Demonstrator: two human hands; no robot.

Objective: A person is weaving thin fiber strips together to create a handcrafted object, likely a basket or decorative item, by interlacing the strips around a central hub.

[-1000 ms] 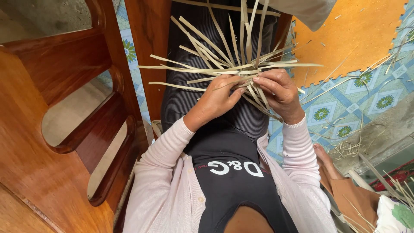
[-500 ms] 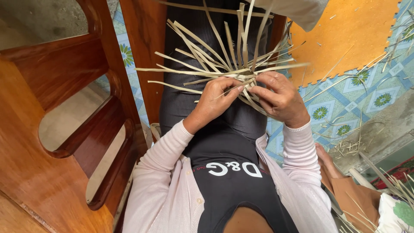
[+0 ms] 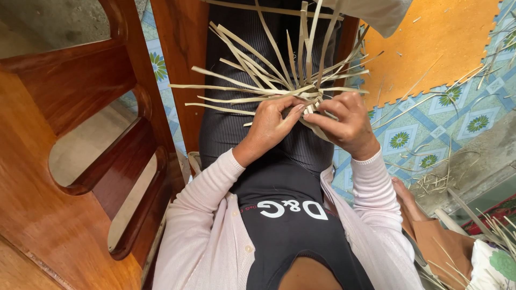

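A small woven piece of pale straw strips (image 3: 301, 96) is held over my lap, with many loose strip ends fanning out to the left and upward. My left hand (image 3: 271, 126) pinches the strips at the woven centre from the left, thumb and fingers closed on them. My right hand (image 3: 346, 123) grips the same centre from the right, fingers curled around the strips. Both hands touch each other's fingertips at the weave. My legs in dark striped trousers (image 3: 242, 129) lie beneath it.
A polished wooden chair frame (image 3: 70, 177) fills the left side. An orange foam mat (image 3: 430, 48) and a blue patterned floor (image 3: 430, 134) lie to the right, scattered with straw scraps. More straw strips (image 3: 494, 231) and another person's foot (image 3: 406, 196) are at the lower right.
My hands have shifted slightly on the woven centre, with the left thumb now pressing a strip; the fan of strips has turned a little.
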